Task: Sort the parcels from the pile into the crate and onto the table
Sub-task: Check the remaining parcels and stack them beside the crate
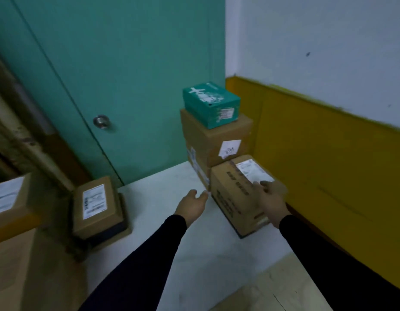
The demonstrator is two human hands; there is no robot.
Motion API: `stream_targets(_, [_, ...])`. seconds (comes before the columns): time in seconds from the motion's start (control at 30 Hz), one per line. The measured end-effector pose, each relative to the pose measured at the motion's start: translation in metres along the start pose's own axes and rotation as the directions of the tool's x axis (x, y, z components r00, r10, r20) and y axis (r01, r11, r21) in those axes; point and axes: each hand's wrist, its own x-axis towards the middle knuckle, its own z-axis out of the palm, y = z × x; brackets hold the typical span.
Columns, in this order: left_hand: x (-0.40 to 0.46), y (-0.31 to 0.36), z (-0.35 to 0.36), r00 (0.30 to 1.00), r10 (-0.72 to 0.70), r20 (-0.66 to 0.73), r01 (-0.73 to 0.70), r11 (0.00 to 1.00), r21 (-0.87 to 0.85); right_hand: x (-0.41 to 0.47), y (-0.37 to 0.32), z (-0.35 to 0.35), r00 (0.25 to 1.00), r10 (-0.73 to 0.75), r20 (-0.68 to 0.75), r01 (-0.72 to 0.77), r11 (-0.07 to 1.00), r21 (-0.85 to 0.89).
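Now the right hand [272,194] rests with loosely spread fingers on a brown cardboard parcel with a white label [237,194]; the left hand [192,204] hovers open just left of it, holding nothing.

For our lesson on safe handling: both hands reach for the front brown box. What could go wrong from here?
1. The right hand lies on top of the front brown box while the left hand hangs beside it untouching; a one-handed lift could slip.
2. Bumping the brown stack behind might topple the teal box.
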Motion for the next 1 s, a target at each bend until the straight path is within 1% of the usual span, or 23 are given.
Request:
stream_targets(0.07, [0.013, 0.01, 0.03, 0.998, -0.043, 0.055, 0.045, 0.998, -0.033, 0.02, 0.014, -0.02, 0.997, 0.018, -0.079, -0.022, 0.999, -0.04])
stream_targets(0.13, [0.022, 0.018, 0.057, 0.993, -0.071, 0.097, 0.078, 0.995, -0.062, 0.037, 0.025, -0.038, 0.985, 0.053, -0.162, -0.074, 0.99, -0.123])
stream_targets(0.2, [0.03, 0.024, 0.083, 0.985, -0.085, 0.149, 0.101, 0.989, -0.106, 0.05, 0.03, -0.053, 0.979, 0.065, -0.194, -0.101, 0.978, -0.185])
stream_targets(0.3, [0.038, 0.027, 0.115, 0.974, -0.106, 0.202, 0.149, 0.966, -0.213, 0.066, 0.041, -0.065, 0.986, 0.093, -0.135, -0.117, 0.977, -0.178])
stream_targets(0.43, [0.042, 0.024, 0.137, 0.956, -0.194, 0.22, 0.26, 0.907, -0.331, 0.074, 0.058, -0.062, 0.983, 0.184, 0.005, -0.183, 0.982, -0.05])
stream_targets(0.5, [0.04, 0.024, 0.141, 0.948, -0.222, 0.229, 0.297, 0.877, -0.378, 0.072, 0.062, -0.059, 0.986, 0.167, -0.004, -0.167, 0.986, -0.026])
stream_targets(0.6, [0.035, 0.021, 0.135, 0.944, -0.234, 0.233, 0.315, 0.851, -0.421, 0.067, 0.067, -0.054, 0.982, 0.185, -0.042, -0.185, 0.983, 0.016])
stream_targets(0.7, [0.027, 0.016, 0.117, 0.947, -0.235, 0.219, 0.309, 0.855, -0.417, 0.05, 0.062, -0.047, 0.983, 0.182, -0.022, -0.18, 0.98, 0.088])
stream_targets(0.8, [0.018, 0.004, 0.084, 0.955, -0.234, 0.182, 0.291, 0.858, -0.424, 0.024, 0.045, -0.035, 0.991, 0.113, 0.072, -0.12, 0.986, 0.115])
stream_targets(0.9, [-0.002, -0.007, 0.045, 0.972, -0.2, 0.125, 0.236, 0.816, -0.528, -0.001, 0.021, -0.016, 0.978, -0.023, 0.21, -0.003, 0.992, 0.125])
stream_targets(1.0, [-0.022, -0.024, 0.007, 0.984, -0.16, 0.077, 0.173, 0.776, -0.606, -0.026, -0.002, 0.011, 0.954, -0.058, 0.295, 0.012, 0.988, 0.157])
